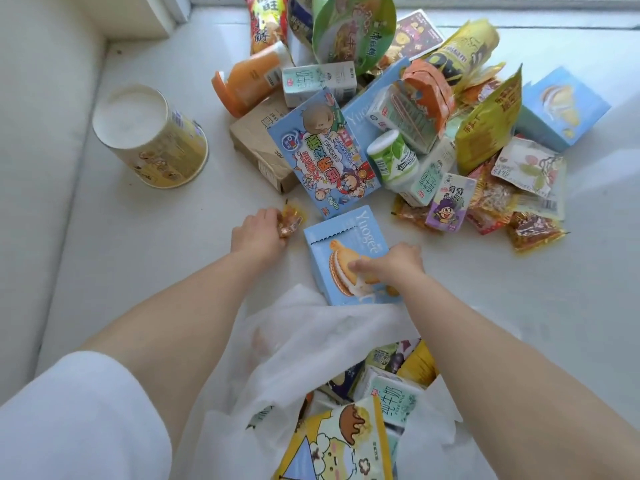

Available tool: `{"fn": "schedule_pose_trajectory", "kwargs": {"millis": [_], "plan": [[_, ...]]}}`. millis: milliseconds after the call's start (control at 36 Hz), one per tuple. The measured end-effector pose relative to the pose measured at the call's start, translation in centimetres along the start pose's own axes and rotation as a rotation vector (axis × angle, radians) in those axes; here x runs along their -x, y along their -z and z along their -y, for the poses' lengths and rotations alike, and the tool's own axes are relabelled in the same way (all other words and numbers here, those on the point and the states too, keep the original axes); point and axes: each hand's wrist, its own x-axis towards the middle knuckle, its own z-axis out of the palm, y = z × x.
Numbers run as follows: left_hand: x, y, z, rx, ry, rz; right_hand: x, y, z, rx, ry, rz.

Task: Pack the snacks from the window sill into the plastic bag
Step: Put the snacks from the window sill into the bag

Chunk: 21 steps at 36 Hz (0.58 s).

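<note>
We see a white window sill carrying everything. On its left part a yellow paper tub lies tipped on its side, well apart from the rest. Toward the window a heap of snacks rests on it: an orange bottle, a brown carton, a cartoon box. Nearer us a pale blue biscuit box lies flat, beside the white plastic bag.

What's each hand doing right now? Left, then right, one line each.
Left hand: grips a small orange snack packet.
Right hand: fingers curled on the light blue sandwich-biscuit box, gripping it.
</note>
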Motion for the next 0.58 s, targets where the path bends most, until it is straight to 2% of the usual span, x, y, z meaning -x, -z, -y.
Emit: {"fn": "schedule_pose_trajectory", "kwargs": {"millis": [139, 194, 333, 444, 528, 583], "plan": [[1.7, 0.1, -0.4, -0.043, 0.103, 0.048, 0.5, 0.4, -0.4, -0.269, -0.004, 0.073], [2.2, 0.7, -0.6, -0.031, 0.120, 0.016, 1.1, 1.0, -1.3, -0.290, 0.051, 0.076], [3.0, 3.2, -2.8, 0.115, 0.080, -0.043, 1.9, 4.0, -3.5, -0.235, 0.190, -0.035], [2.5, 4.4, -5.7, 0.413, 0.089, -0.089, 2.2, 6.5, -4.8, -0.195, 0.247, -0.091], [1.7, 4.4, -7.6, 0.858, 0.166, -0.016, 2.2, 7.6, -5.6, -0.158, 0.273, -0.140], [1.3, 4.4, -8.4, 1.059, 0.219, 0.039, 2.0, 7.9, -6.0, -0.158, 0.278, -0.163]]}}
